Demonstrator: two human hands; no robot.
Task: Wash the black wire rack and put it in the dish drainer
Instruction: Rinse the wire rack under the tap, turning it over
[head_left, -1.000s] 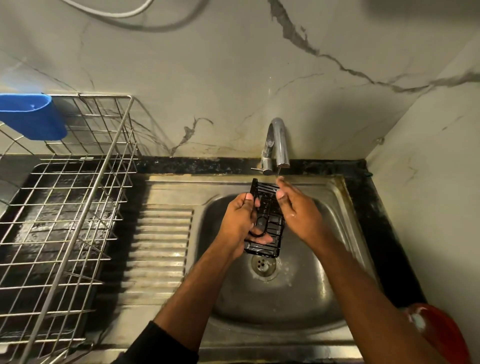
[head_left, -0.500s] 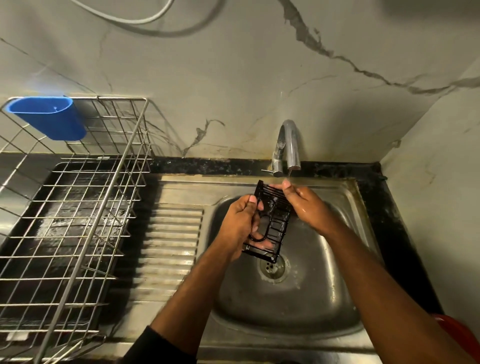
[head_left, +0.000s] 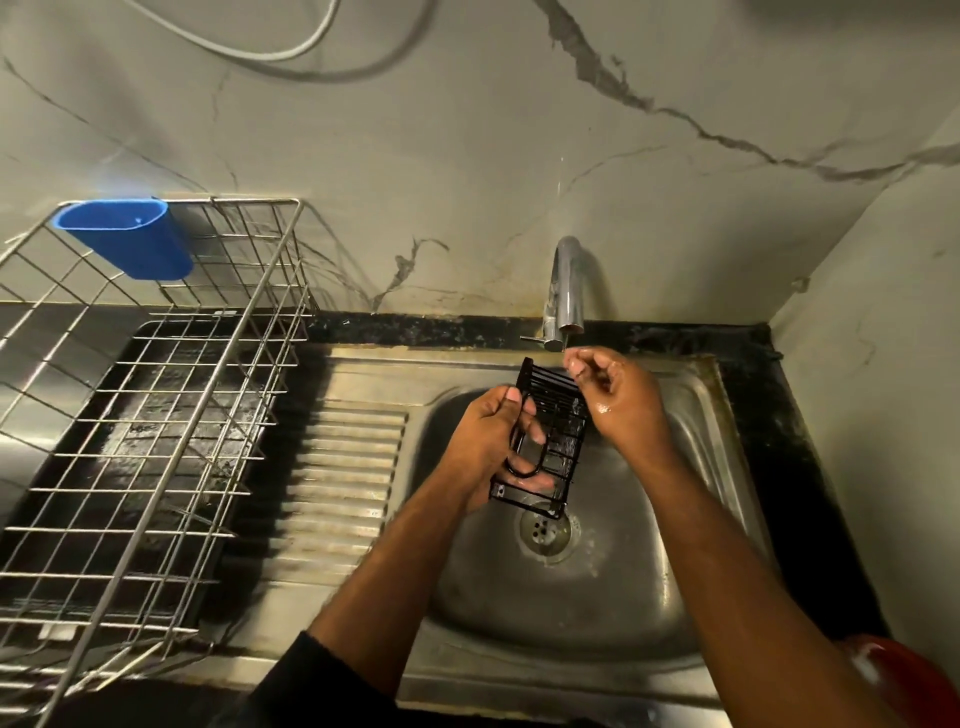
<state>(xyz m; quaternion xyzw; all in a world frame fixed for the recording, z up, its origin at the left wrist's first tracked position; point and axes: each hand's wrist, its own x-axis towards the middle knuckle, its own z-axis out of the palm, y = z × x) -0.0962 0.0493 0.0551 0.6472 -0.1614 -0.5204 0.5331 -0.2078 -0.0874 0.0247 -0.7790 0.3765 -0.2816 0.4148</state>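
The black wire rack (head_left: 551, 439) is held a little right of the frame's center, over the bowl of the steel sink (head_left: 691, 618) and directly below the tap (head_left: 566, 291), which looks like the reason for the pose: tilted with its far end up near the spout, water would run down the bars and fall toward the drain (head_left: 545, 527) just beneath its lower edge. The left hand (head_left: 491, 441) grips it from the left side, thumb over the top face and fingers curled underneath and showing through the wires, so the rack stays steady while the other hand works. The right hand (head_left: 621, 402) sits at the rack's upper right corner, wet and shiny, its fingers curled in with the tips gathered right under the spout; it holds nothing that I can see, and I cannot tell whether the knuckles touch the wires or hang just above them. My guess is it is catching water or rubbing that top edge, so the washing is not yet finished. The dish drainer (head_left: 171, 415) fills the left of the frame, well apart from the rack, with 1 blue cup (head_left: 124, 241) hung on its back rail at upper left, and the ribbed draining board (head_left: 343, 483) lies between it and the bowl
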